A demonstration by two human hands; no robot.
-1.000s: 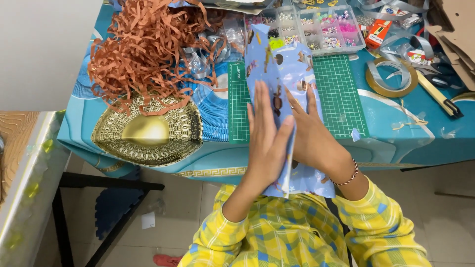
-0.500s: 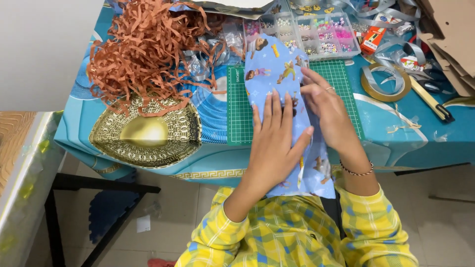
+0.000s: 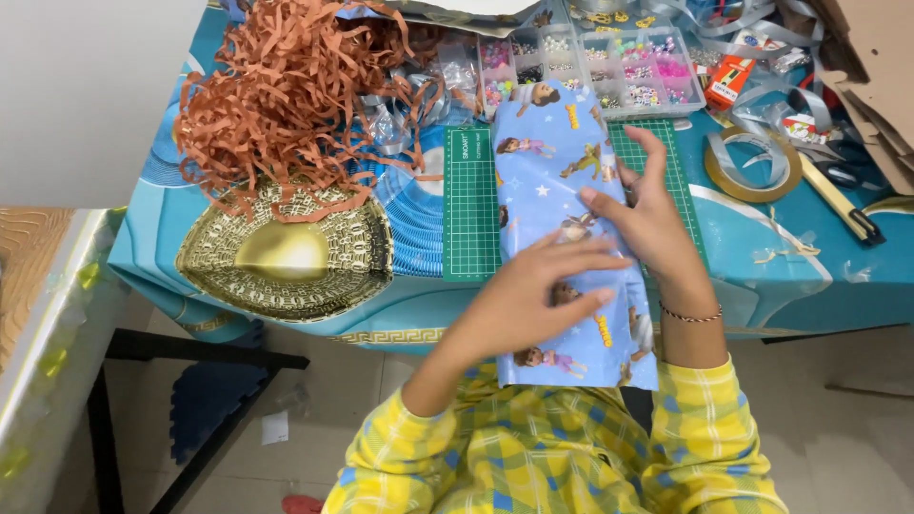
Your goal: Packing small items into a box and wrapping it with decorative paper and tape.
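My left hand lies flat across the blue wrapping paper, fingers spread and pointing toward the right of the frame, pressing the sheet down rather than closing on it; its grip is wide, palm on the paper. My right hand rests on the paper's right edge just above, fingers bent over that edge and the thumb on top, so this grip is narrow and pinches the paper's side. The 2 hands touch each other near the middle of the frame.

The paper is a long folded strip printed with cartoon figures and stars. It runs from the upper middle of the frame down past the desk edge and hangs over my lap, above my yellow plaid sleeves. Its upper half lies on a green cutting mat, which shows on both sides of it.

In the upper left of the frame a heap of brown shredded paper spills onto a gold tray sitting at the desk's near edge. At the top middle, just beyond the paper's far end, stands a clear compartment box of beads. To the right lies a roll of tape, with loose strips of tape near it. A thin bracelet circles my right wrist.
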